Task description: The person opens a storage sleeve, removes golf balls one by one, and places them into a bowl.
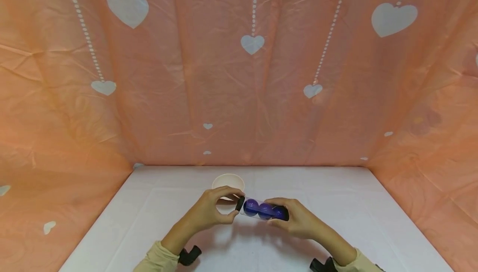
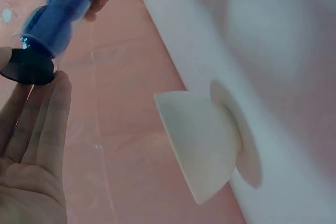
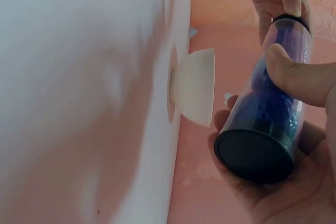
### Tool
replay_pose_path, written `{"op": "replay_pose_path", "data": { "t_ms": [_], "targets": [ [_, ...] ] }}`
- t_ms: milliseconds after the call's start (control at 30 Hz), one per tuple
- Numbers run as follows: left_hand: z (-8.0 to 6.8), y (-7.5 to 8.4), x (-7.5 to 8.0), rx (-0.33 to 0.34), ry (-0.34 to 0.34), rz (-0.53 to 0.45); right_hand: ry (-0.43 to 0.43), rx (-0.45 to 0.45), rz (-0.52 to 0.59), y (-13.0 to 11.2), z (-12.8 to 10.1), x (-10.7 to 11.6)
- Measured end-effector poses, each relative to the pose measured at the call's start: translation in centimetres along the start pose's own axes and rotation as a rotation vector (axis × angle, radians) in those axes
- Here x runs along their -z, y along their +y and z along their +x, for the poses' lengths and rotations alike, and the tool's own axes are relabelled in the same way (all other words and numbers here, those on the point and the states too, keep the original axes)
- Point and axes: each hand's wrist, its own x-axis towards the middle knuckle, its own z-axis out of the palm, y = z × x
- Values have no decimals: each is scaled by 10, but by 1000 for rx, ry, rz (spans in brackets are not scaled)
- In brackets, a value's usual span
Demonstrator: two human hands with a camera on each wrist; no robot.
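A clear tube (image 1: 257,209) with black ends holds three blue-purple balls (image 1: 265,211) in a row. It is held in the air above the white table, tilted slightly down to the right. My left hand (image 1: 209,210) pinches the black cap (image 1: 240,203) on the tube's left end between thumb and fingers. My right hand (image 1: 298,221) grips the tube near its other black end (image 3: 254,157), thumb on one side and fingers on the other. Whether the left cap sits fully on the tube, I cannot tell.
A cream bowl (image 1: 228,179) stands upright on the white table (image 1: 168,193), just behind my left hand. Orange sheeting (image 1: 224,97) with white hearts rises at the back and both sides. Black wrist mounts (image 1: 189,256) show at both wrists.
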Motion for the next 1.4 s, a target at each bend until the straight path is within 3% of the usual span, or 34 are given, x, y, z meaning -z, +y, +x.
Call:
{"op": "replay_pose_path", "data": {
  "t_ms": [533, 867, 1133, 1400],
  "targets": [
    [-1, -5, 6, 72, 31, -65, 24, -41, 32, 1, 1, 1],
    [-10, -8, 10, 118, 20, 74, 27, -60, 19, 5, -2, 5],
    [-19, -9, 13, 149, -21, 151, 29, -55, 1, 9, -7, 6],
    [-28, -14, 13, 242, -115, 116, 35, -55, -9, 8, -9, 7]
  ]
}}
